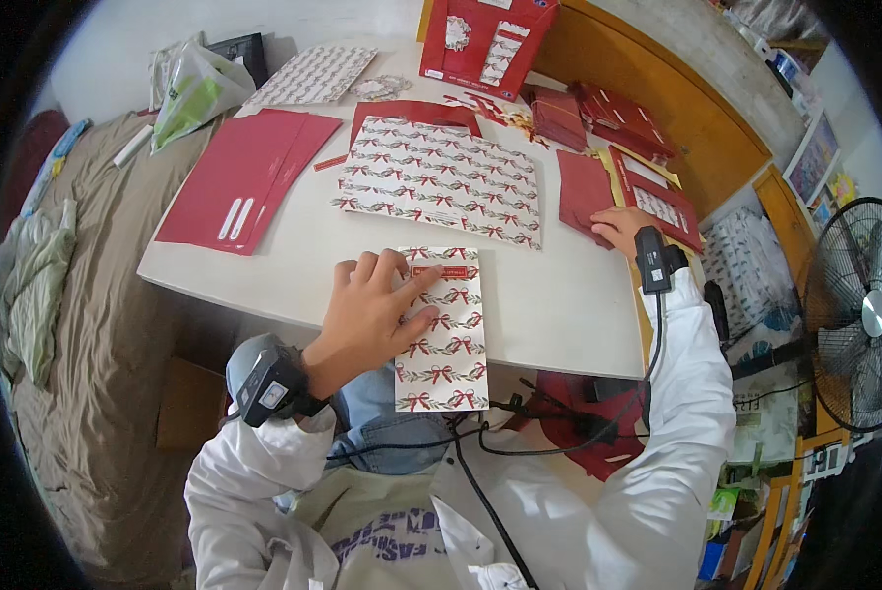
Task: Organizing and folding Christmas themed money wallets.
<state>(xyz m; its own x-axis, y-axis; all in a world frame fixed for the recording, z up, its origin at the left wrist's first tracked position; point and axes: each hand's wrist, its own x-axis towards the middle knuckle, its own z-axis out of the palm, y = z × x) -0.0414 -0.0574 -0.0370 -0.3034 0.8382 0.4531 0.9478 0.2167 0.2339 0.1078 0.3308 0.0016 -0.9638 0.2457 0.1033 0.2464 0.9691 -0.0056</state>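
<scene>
My left hand [382,313] lies with spread fingers on a white card wallet [445,361] patterned with garlands and red bows. A small red label [448,272] is near its top, under my index finger, and the wallet juts over the table's front edge. At the right, my right hand [622,227] touches the lower corner of a dark red envelope [585,188]; whether its fingers grip it cannot be told. Close beside it is a red packet [655,193] with a window. Flat patterned card sheets [441,181] lie mid-table, over a red sheet [411,112].
Large red card sheets [245,169] lie at the left of the white table [559,324]. A red display box [485,44] stands at the back, near banded red envelopes [557,118] and more packets [622,118]. A fan [858,313] is at far right; black cables cross my lap.
</scene>
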